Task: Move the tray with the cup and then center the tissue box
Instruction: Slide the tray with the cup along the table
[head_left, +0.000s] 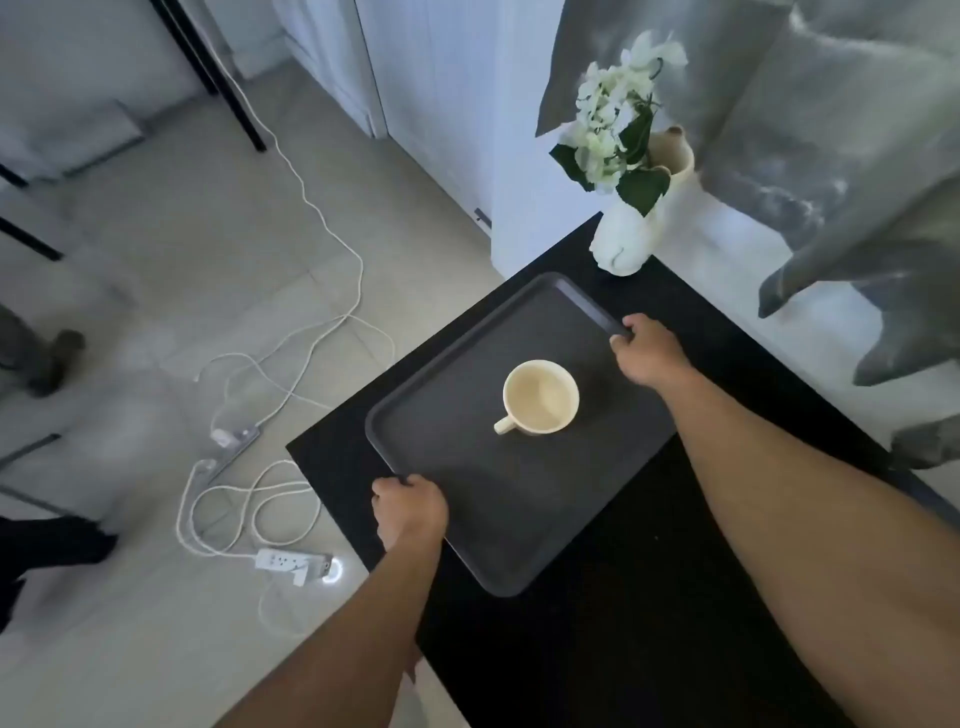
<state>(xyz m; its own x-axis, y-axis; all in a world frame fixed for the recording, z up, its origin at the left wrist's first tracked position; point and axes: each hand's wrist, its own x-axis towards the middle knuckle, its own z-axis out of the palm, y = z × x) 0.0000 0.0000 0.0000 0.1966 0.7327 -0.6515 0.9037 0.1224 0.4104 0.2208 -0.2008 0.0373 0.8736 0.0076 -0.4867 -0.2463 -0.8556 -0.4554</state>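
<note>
**Both hands gripped the tray, cup at its middle**

A dark grey tray (467, 467) lay over the black table (649, 597), set at a slant to the table's edges. The left hand (410, 512) was curled around the tray's near-left rim, fingers wrapped over the lip. The right hand (649, 353) was closed on the tray's far-right rim, fingertips hooked over the edge. A cream cup (540, 397) stood upright near the middle of the tray, its handle pointing toward the left hand. Beyond the tray's far corner, a white vase (623, 244) of pale flowers stood on the table's end. Left of the tray, on the floor, white cables (291, 364) and a power strip (291, 561) lay loose. No tissue box was in view.
</note>
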